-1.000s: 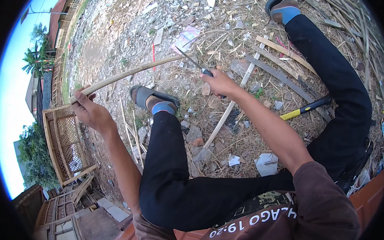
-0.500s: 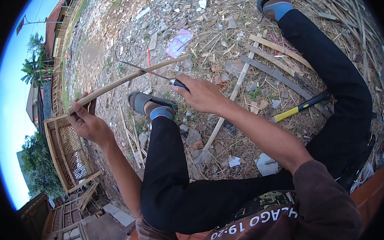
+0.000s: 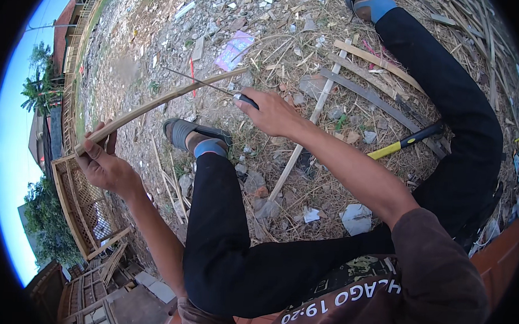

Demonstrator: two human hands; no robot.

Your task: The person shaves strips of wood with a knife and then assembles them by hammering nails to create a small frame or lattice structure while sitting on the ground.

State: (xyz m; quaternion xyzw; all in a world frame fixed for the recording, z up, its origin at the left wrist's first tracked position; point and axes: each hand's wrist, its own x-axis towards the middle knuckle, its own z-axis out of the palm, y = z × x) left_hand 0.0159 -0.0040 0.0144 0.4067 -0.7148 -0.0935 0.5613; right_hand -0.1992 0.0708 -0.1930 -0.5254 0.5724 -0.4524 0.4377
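Note:
My left hand (image 3: 107, 166) is closed round the near end of a long, narrow bamboo strip (image 3: 152, 104), which slants up and away to the right. In my right hand (image 3: 268, 111) is the dark handle of a long-bladed knife (image 3: 200, 80). Its thin blade points left and crosses the strip near the far end, apparently touching it. Both are held above the ground, in front of my sandalled foot (image 3: 185, 134). My right fingers wrap the handle, and part of it is hidden by them.
A yellow-and-black handled tool (image 3: 404, 143) lies by my bent right leg. Beside it are a flat grey strip (image 3: 369, 97) and several wooden slats (image 3: 379, 66). Rubble and dry straw cover the ground. A lattice panel (image 3: 89, 207) stands at the left.
The knife blade lies flatter across the bamboo strip. My left hand and the strip have shifted slightly left in the picture, and the whole view has moved a little.

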